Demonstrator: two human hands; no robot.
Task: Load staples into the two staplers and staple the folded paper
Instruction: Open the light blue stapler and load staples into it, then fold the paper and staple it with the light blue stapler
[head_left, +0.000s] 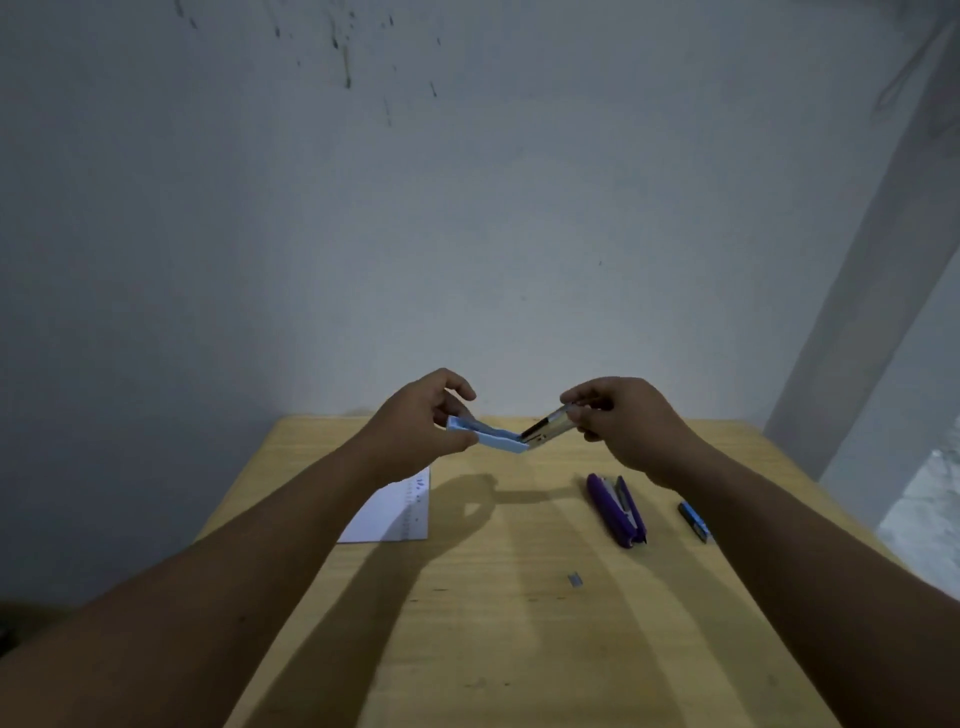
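A light blue stapler (501, 439) is held swung open in the air above the far part of the table. My left hand (423, 423) grips its blue plastic half. My right hand (621, 421) pinches the metal magazine arm, which slants up to the right. A purple stapler (615, 509) lies shut on the table, right of centre. The folded white paper (392, 512) lies flat at the left, partly under my left forearm. A small strip of staples (574, 579) lies on the wood nearer to me.
A small blue staple box (694, 521) lies right of the purple stapler, beside my right forearm. The wooden table (493, 649) stands against a pale wall, with its left and right edges in view.
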